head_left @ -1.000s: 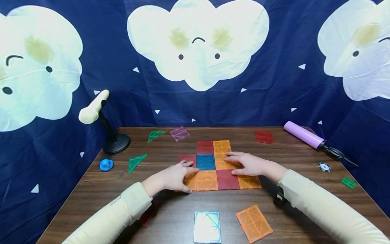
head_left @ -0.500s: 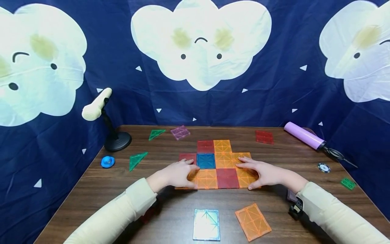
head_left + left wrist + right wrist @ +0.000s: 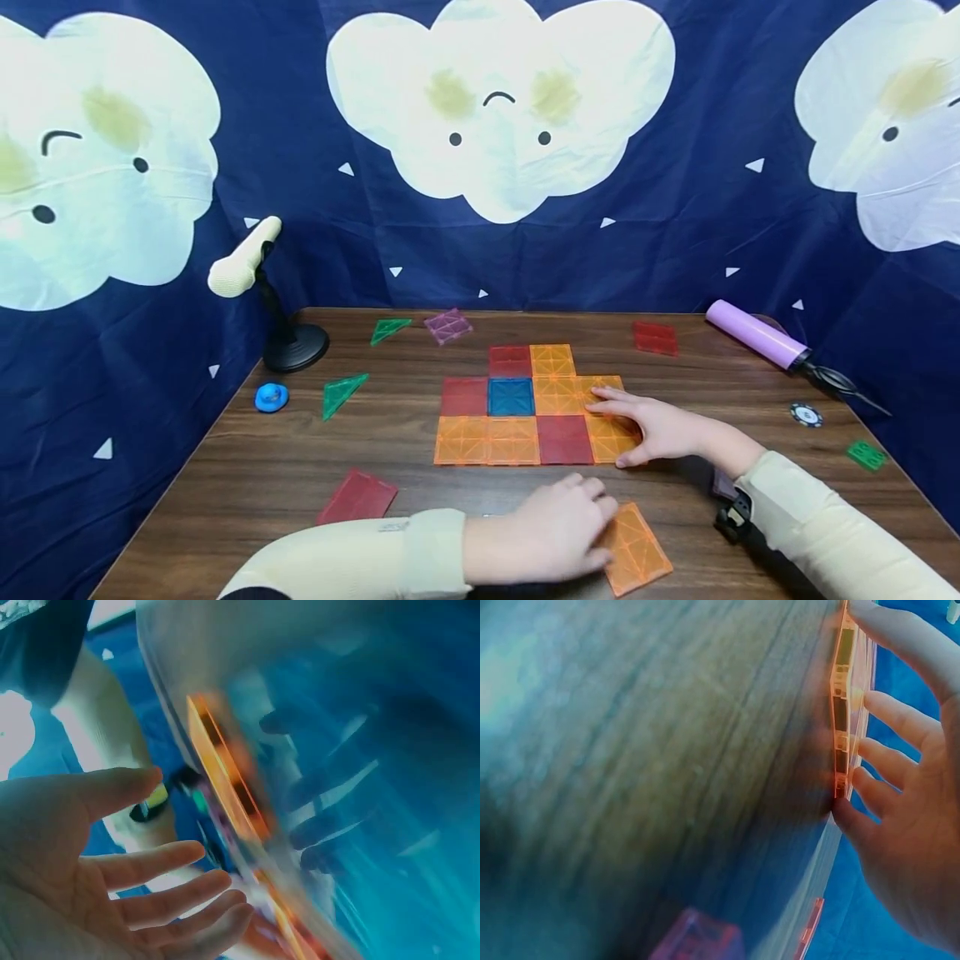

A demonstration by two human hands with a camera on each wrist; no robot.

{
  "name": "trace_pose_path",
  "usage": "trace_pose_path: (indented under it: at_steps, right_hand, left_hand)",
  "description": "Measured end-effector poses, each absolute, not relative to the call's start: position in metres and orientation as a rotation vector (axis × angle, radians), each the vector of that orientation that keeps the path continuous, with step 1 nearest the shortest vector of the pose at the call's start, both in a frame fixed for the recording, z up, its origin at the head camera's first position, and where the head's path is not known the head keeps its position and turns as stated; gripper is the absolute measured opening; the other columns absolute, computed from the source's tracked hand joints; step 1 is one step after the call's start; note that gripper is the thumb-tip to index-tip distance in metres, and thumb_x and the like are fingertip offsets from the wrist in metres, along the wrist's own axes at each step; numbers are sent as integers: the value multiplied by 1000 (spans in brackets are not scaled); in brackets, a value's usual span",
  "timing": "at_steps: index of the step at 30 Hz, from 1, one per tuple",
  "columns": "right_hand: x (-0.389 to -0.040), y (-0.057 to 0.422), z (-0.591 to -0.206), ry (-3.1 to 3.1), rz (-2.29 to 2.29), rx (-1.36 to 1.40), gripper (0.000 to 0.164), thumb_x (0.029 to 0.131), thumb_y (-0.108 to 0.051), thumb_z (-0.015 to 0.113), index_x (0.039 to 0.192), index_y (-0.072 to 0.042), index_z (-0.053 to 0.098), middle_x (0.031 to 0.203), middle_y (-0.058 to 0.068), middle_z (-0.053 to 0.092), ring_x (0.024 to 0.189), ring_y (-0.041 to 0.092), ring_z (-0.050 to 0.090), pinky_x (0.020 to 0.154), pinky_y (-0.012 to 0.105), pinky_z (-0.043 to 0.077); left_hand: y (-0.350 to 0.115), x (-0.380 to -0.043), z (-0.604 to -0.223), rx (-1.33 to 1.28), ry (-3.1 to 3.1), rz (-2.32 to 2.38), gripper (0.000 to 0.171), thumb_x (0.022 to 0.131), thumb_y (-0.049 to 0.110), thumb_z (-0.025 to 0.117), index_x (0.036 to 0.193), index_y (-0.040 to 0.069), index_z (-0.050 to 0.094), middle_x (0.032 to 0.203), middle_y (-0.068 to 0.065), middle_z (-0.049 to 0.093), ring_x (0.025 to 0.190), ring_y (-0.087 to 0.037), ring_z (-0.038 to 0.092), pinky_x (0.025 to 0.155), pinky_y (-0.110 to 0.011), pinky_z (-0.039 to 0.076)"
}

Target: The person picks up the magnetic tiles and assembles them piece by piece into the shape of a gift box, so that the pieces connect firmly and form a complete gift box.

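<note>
A flat arrangement of magnetic tiles lies mid-table, with orange tiles (image 3: pixel 512 441), red tiles (image 3: pixel 564 440) and one blue tile (image 3: pixel 512 397). At its right end my right hand (image 3: pixel 663 429) has fingertips and thumb on the orange tiles, also seen edge-on in the right wrist view. My left hand (image 3: pixel 558 531) is over the near part of the table, slightly blurred. Its fingers, apart in the left wrist view, are right at the left edge of a loose orange tile (image 3: pixel 637 552). The pale blue tile is almost wholly hidden beneath that hand and forearm.
A red tile (image 3: pixel 360 497) lies at front left, another red tile (image 3: pixel 656 338) at back right. Green triangles (image 3: pixel 345 393) and a purple tile (image 3: pixel 448 326) sit farther back. A black stand (image 3: pixel 295 347), blue toy hat (image 3: pixel 271 397) and lilac pump (image 3: pixel 756 335) are toward the sides.
My left hand has left the arrangement's left end and come nearer and right, to the loose orange tile. My right hand slid right along the arrangement earlier and then stayed there.
</note>
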State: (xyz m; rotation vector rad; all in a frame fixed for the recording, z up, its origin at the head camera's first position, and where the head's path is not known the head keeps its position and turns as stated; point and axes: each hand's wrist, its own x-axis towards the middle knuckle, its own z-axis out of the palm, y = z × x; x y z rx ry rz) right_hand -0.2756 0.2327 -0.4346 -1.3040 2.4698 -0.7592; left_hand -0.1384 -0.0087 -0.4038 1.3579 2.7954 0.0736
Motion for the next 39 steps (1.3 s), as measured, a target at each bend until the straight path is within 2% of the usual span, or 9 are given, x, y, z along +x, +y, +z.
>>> trace_pose_path:
  at_steps: [5,11,14,16,19,23,28,33,39]
  right_hand:
    - [-276,234,-436,2474,-764,-1281,81,82,-37,83,150,-5,50,161,26,31,146,51,25,108,70,29]
    - [-274,232,-437,2473,-759,-1294,81,83,-38,83,149,-4,51,160,26,31,145,51,27,108,68,31]
    - [-274,232,-435,2478,-770,-1297,80,83,-37,83,148,-5,51,160,27,32,145,51,27,108,68,31]
    - [-274,232,-434,2483,-773,-1303,79,83,-36,83,148,-4,52,159,27,33,144,52,28,108,68,31]
    - [-273,232,-432,2490,-772,-1305,79,82,-35,83,147,-3,52,158,28,34,143,53,28,108,68,31]
    - [-273,231,-432,2484,-770,-1292,80,83,-36,83,148,-2,51,158,29,33,144,53,27,108,69,30]
    - [-273,229,-431,2470,-776,-1281,80,83,-35,83,148,-1,51,159,29,31,144,54,26,108,71,27]
    - [-273,229,-431,2462,-776,-1272,80,83,-35,83,148,-2,50,159,29,31,144,53,25,108,71,27]
    - [-272,230,-431,2468,-783,-1274,79,83,-35,82,148,-3,51,159,29,32,144,53,26,108,71,28]
  left_hand:
    - [20,-130,-409,1492,2702,-85,45,94,56,66,124,23,70,118,9,60,100,-3,52,78,-15,49]
    - [25,-126,-418,1594,2634,-192,26,98,41,68,116,24,74,115,8,62,95,-5,48,70,-13,47]
    - [18,-125,-419,1642,2684,-265,23,100,33,66,117,21,74,117,6,64,98,-8,52,75,-16,48]
    - [11,-126,-418,1658,2716,-336,26,102,27,63,123,16,73,125,2,64,106,-11,56,84,-19,49]
    - [3,-128,-416,1626,2733,-372,31,105,22,57,132,12,69,136,-2,61,119,-15,58,95,-21,48]
    - [-6,-135,-415,1502,2719,-305,34,107,19,55,138,10,64,144,-5,57,128,-19,55,95,-23,50]
    - [-13,-143,-413,1447,2735,-204,31,105,14,57,134,8,67,142,-6,58,126,-21,57,92,-26,53]
    - [-17,-148,-412,1490,2758,-222,27,103,13,59,127,9,71,136,-6,62,121,-20,60,96,-26,51]
    - [-19,-153,-412,1438,2727,-155,30,102,14,62,131,8,69,139,-6,60,124,-19,59,100,-26,48]
